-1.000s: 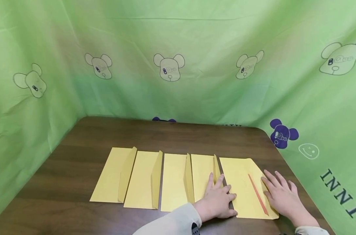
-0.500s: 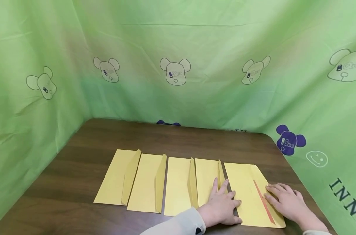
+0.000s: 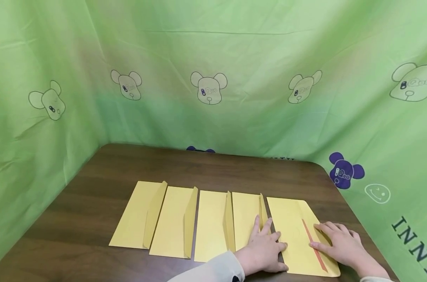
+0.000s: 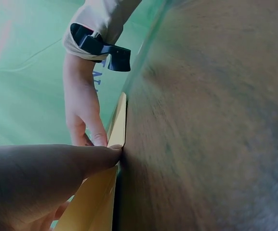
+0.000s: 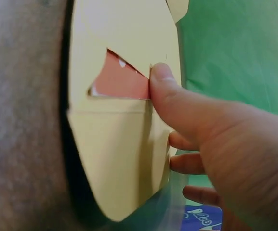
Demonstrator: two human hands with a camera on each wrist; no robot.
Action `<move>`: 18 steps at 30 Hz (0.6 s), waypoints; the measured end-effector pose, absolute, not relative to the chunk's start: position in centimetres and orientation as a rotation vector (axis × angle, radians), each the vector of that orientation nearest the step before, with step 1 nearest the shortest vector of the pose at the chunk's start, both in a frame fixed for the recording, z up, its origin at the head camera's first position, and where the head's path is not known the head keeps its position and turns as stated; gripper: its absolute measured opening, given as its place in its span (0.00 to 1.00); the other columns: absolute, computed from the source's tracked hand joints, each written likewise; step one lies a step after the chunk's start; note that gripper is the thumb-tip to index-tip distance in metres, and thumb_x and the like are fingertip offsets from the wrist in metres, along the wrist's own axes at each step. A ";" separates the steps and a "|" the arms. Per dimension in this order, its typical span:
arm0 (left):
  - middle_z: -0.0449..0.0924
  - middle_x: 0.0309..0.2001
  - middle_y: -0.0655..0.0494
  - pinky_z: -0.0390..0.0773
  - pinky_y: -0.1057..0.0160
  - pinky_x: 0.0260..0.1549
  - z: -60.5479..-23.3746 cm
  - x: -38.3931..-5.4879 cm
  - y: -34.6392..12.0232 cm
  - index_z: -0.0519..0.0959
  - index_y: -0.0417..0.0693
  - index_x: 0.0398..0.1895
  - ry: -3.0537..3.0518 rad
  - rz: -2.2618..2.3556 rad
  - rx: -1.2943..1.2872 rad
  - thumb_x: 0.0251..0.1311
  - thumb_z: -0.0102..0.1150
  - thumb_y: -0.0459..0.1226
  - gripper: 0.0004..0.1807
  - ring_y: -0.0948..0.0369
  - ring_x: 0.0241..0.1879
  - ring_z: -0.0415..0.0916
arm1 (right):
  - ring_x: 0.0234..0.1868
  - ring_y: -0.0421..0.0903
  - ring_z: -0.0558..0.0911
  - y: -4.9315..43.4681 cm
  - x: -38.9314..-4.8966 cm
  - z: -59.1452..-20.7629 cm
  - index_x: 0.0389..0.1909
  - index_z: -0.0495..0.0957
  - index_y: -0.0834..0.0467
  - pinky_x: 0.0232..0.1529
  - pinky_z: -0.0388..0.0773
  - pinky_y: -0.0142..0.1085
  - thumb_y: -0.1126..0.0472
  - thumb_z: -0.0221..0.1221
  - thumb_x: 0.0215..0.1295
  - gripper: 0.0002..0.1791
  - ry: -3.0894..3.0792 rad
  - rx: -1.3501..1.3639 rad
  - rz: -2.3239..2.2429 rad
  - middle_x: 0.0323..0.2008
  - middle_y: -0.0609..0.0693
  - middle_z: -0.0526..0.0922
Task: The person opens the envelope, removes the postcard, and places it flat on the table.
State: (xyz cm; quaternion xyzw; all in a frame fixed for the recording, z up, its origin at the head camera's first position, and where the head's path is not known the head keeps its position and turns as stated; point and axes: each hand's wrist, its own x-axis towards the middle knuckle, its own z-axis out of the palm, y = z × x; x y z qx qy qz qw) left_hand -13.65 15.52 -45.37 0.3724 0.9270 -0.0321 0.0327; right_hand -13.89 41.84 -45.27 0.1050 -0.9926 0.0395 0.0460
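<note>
At the right end of the row lies a yellow envelope with its flap unfolded to the right. Red paper shows at its mouth; in the right wrist view, the opening gapes over this red paper. My left hand rests with spread fingers across the gap between this envelope and its neighbour, touching the envelope's left edge. My right hand lies at the flap side. Its thumb touches the mouth's edge beside the red paper, and the other fingers reach along the flap's far edge.
Further left on the brown table lie more yellow envelopes in a row, flaps at their right sides partly folded over. A green printed curtain surrounds the table's far and side edges.
My right hand's thumb has moved left from the flap to the red paper, and its fingers have drawn closer together. My left hand stays on the envelope's left edge. The head view has shifted slightly.
</note>
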 end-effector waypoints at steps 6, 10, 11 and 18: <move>0.63 0.68 0.80 0.36 0.42 0.71 -45.7 -13.4 15.5 0.71 0.88 0.63 2.844 -0.108 1.142 0.57 0.50 0.72 0.29 0.57 0.76 0.43 | 0.50 0.68 0.73 41.9 -13.9 -45.7 0.51 0.81 0.60 0.40 0.66 0.70 0.38 0.69 0.53 0.33 -3.049 0.302 0.161 0.50 0.61 0.79; 0.64 0.68 0.80 0.36 0.42 0.71 -45.7 -13.3 15.5 0.71 0.88 0.63 2.849 -0.104 1.140 0.57 0.50 0.72 0.29 0.57 0.76 0.44 | 0.50 0.69 0.74 41.9 -13.9 -45.7 0.50 0.80 0.60 0.37 0.67 0.70 0.38 0.70 0.53 0.33 -3.059 0.296 0.177 0.49 0.60 0.78; 0.64 0.68 0.79 0.36 0.42 0.71 -45.7 -13.3 15.5 0.71 0.88 0.63 2.849 -0.103 1.140 0.57 0.50 0.72 0.29 0.57 0.76 0.44 | 0.50 0.70 0.74 41.9 -14.0 -45.6 0.51 0.80 0.60 0.37 0.68 0.70 0.38 0.70 0.53 0.34 -3.064 0.297 0.179 0.49 0.60 0.78; 0.64 0.68 0.79 0.36 0.43 0.71 -45.4 -13.5 15.5 0.71 0.87 0.64 2.860 -0.097 1.125 0.57 0.51 0.72 0.29 0.57 0.76 0.45 | 0.50 0.71 0.73 41.7 -14.4 -44.9 0.53 0.79 0.61 0.37 0.68 0.71 0.38 0.68 0.54 0.35 -3.096 0.289 0.185 0.51 0.61 0.77</move>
